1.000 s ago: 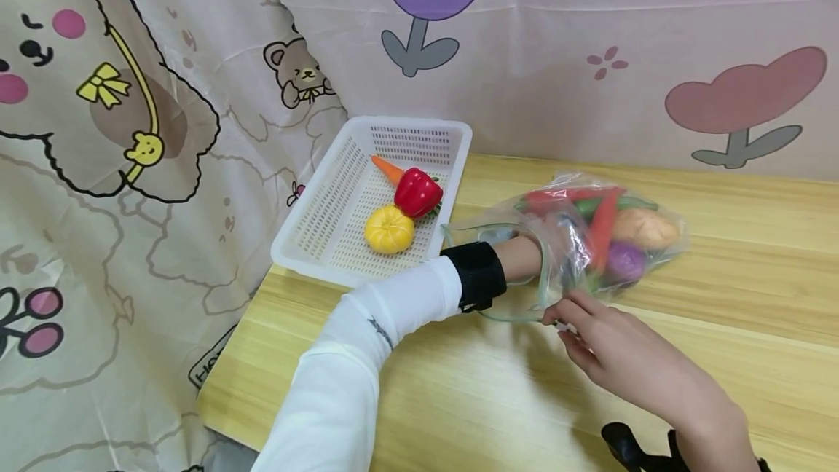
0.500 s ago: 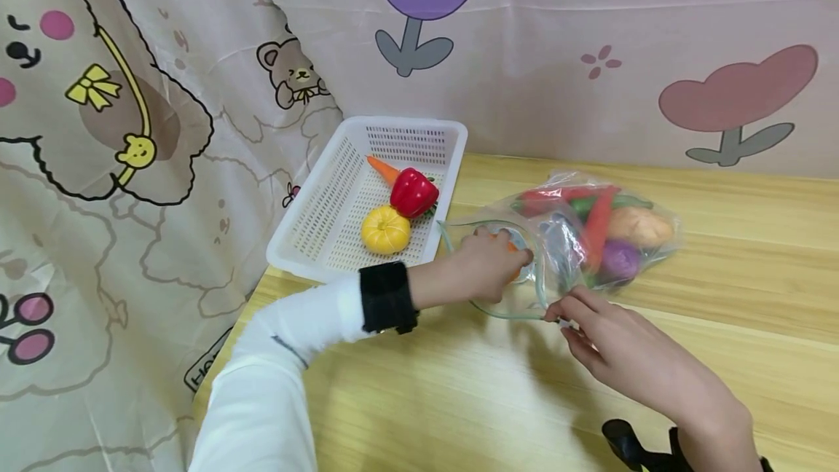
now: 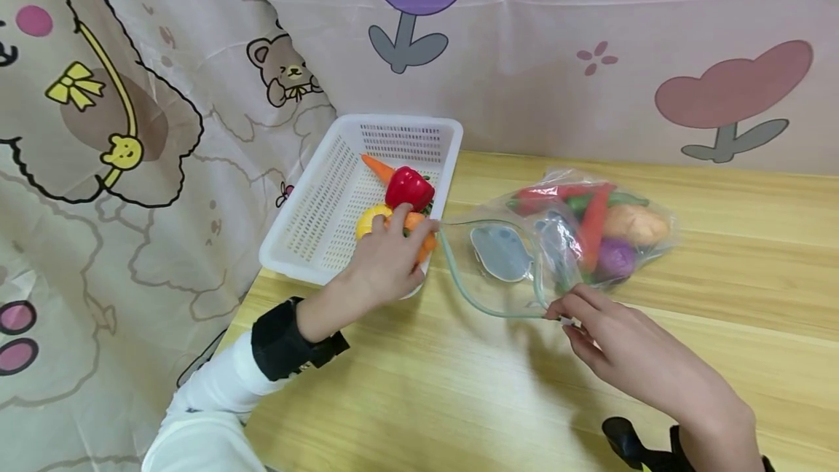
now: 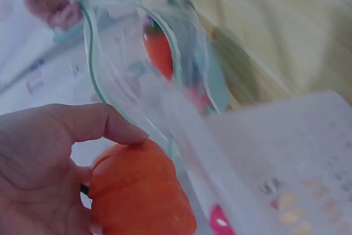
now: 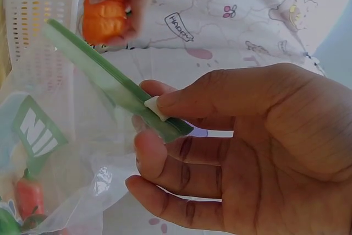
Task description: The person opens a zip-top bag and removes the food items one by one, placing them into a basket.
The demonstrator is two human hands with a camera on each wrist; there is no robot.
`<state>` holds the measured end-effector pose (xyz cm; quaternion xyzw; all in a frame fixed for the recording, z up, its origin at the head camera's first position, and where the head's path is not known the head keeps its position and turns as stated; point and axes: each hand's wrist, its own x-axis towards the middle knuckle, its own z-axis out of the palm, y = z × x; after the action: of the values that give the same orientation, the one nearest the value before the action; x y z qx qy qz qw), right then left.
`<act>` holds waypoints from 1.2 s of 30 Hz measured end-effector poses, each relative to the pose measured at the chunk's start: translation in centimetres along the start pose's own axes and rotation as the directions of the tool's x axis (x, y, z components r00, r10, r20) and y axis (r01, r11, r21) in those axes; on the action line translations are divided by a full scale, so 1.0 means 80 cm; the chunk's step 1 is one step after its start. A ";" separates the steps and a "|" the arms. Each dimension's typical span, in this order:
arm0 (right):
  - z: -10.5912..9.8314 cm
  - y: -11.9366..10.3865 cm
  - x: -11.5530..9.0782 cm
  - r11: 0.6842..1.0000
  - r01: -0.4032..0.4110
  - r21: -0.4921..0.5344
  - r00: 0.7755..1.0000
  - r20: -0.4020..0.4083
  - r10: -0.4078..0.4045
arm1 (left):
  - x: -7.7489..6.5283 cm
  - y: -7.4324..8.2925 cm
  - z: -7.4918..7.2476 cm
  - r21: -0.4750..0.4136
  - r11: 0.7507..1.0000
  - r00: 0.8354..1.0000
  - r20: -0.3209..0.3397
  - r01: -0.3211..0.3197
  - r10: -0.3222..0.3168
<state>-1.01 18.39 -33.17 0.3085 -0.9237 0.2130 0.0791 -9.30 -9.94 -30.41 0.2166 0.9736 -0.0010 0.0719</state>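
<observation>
My left hand (image 3: pixel 388 259) holds an orange toy pumpkin (image 4: pixel 140 191), ribbed and dark-stemmed, over the right front rim of the white basket (image 3: pixel 278 257). A yellow toy pumpkin (image 3: pixel 370 218), partly hidden by my fingers, lies in the basket with a red bell pepper (image 3: pixel 409 189) and a carrot (image 3: pixel 376 167). My right hand (image 3: pixel 609 333) pinches the green zip edge of a clear zip bag (image 3: pixel 488 304) by its white slider (image 5: pixel 157 108). The bag's mouth gapes toward the basket.
Inside the bag show red peppers (image 3: pixel 593 228), a potato-like brown piece (image 3: pixel 636 224) and a purple round vegetable (image 3: pixel 615 259). A printed curtain (image 3: pixel 550 35) hangs behind the wooden table (image 3: pixel 459 399). A black strap piece (image 3: pixel 629 446) is at my right wrist.
My left hand has come out of the bag with the orange pumpkin and moved left to the basket. My right hand still pinches the bag's edge.
</observation>
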 end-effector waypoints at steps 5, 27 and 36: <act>0.000 0.001 -0.001 1.000 0.020 -0.007 0.999 -0.027 -0.021 | -0.001 -0.018 0.006 0.010 0.999 0.996 0.076 0.052 -0.053; -0.006 0.009 -0.010 1.000 -0.018 0.017 1.000 0.004 0.018 | 0.003 0.022 0.003 0.039 0.989 0.960 -0.237 -0.143 0.148; -0.011 0.016 -0.022 1.000 -0.023 -0.003 1.000 0.004 0.023 | 0.024 0.094 -0.013 0.081 0.931 0.935 0.018 -0.355 0.355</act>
<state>-0.35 20.66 -33.33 0.2981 -0.9276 0.2121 0.0753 -7.99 -2.24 -29.45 0.3916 0.9175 -0.0285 0.0632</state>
